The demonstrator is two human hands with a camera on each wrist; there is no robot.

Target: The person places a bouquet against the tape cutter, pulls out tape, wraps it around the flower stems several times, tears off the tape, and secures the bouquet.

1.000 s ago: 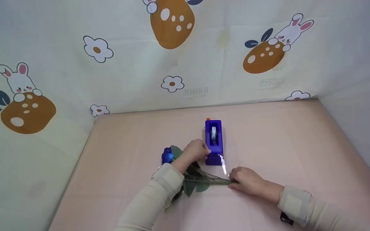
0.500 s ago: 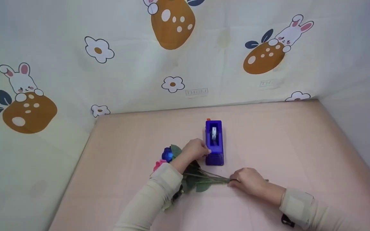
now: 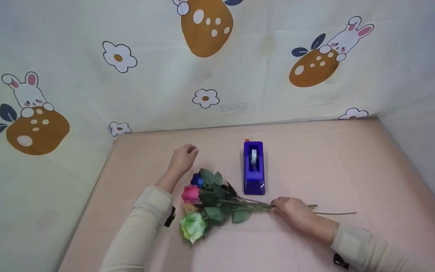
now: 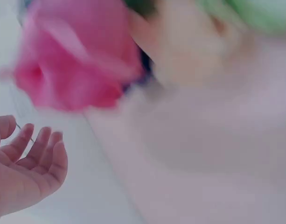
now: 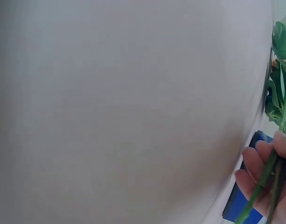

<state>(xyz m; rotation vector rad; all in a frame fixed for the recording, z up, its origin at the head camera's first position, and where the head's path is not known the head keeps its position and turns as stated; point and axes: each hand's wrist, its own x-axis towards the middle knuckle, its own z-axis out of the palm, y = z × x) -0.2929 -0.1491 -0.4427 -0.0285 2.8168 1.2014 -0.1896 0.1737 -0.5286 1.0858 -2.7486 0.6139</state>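
Note:
In the head view my right hand (image 3: 293, 213) grips the green stems (image 3: 255, 204) of a bunch of roses; stem ends stick out past its wrist side. The right wrist view shows the right fingers (image 5: 254, 163) curled about these stems. At the bunch's left end are a pink rose (image 3: 191, 194), a green rose (image 3: 193, 227), a blue rose (image 3: 197, 180) and a partly hidden peach one. My left hand (image 3: 182, 158) hovers beyond the blooms, its fingers (image 4: 56, 158) loosely bent, with nothing visible in them.
A blue tape dispenser (image 3: 254, 175) stands just beyond the stems, with a shiny bit of tape at its near edge. The pale pink table (image 3: 334, 162) meets printed cloth walls (image 3: 157, 94) at its back and sides.
My left hand has left the dispenser and moved left, uncovering the blooms. The tape strip that ran from the dispenser to my right hand is gone. My right hand stays on the stems.

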